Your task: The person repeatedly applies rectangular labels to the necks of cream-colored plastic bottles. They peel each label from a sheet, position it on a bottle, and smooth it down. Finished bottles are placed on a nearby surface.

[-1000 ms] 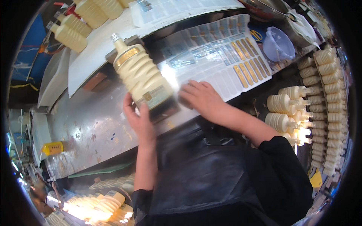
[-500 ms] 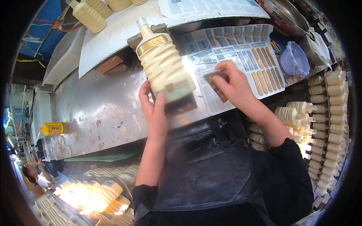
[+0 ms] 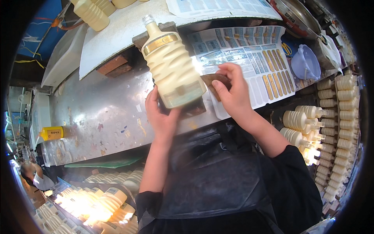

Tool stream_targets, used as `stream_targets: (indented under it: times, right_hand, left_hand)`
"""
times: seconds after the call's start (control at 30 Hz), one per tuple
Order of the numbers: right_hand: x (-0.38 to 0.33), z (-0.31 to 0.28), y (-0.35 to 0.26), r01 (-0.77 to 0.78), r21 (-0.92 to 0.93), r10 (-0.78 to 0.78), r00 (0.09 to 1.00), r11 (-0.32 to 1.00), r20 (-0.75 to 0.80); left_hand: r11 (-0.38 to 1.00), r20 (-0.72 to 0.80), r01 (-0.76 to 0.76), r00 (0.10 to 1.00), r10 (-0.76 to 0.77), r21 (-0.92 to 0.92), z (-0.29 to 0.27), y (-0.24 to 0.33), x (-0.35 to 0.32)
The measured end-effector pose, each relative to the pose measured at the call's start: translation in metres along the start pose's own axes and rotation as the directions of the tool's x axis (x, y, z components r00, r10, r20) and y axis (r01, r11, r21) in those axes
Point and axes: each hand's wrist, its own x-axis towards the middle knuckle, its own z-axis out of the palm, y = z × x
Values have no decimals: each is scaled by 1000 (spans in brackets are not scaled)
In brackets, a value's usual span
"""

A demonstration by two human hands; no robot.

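A cream bottle (image 3: 171, 64) with wavy ridges lies on its side, its neck pointing away from me. A gold label (image 3: 160, 43) wraps its shoulder, and a pale label (image 3: 183, 94) covers the flat band near its base. My left hand (image 3: 163, 121) grips the base end, fingers along the left side and thumb beneath. My right hand (image 3: 237, 91) pinches a flat brown scraper (image 3: 212, 82) between thumb and fingers. The scraper's edge is at the right side of the bottle near the base; whether it touches is hard to tell.
Sheets of gold and blue labels (image 3: 259, 84) lie right of the bottle. Beyond them stand a lavender bucket (image 3: 306, 64) and a metal pan (image 3: 298, 19). A yellow bottle (image 3: 52, 133) lies at left. Stacked cream bottles (image 3: 346, 117) line the right; a person (image 3: 37, 175) is far left.
My right hand has brought the scraper left, from over the label sheet to the bottle's side. The bottle has turned slightly in my left hand.
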Motion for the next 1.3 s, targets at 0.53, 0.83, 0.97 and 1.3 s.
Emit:
stream_targets:
  times: [0.53, 0.83, 0.97, 1.3]
  right_hand:
    - [-18, 28, -77, 881, -311, -653, 474, 357, 591]
    - [-17, 37, -76, 843, -288, -627, 532, 454, 568]
    - [-2, 19, -62, 606, -467, -469, 795, 644, 385]
    - [-10, 24, -59, 20, -213, 46, 953, 977, 299]
  left_hand:
    - [931, -163, -262, 937, 309, 255, 12, 41, 3]
    - [945, -180, -232, 944, 276, 232, 13, 26, 5]
    - [967, -177, -204, 957, 230, 151, 7, 29, 5]
    - [914, -16, 183, 979, -202, -361, 9, 37, 13]
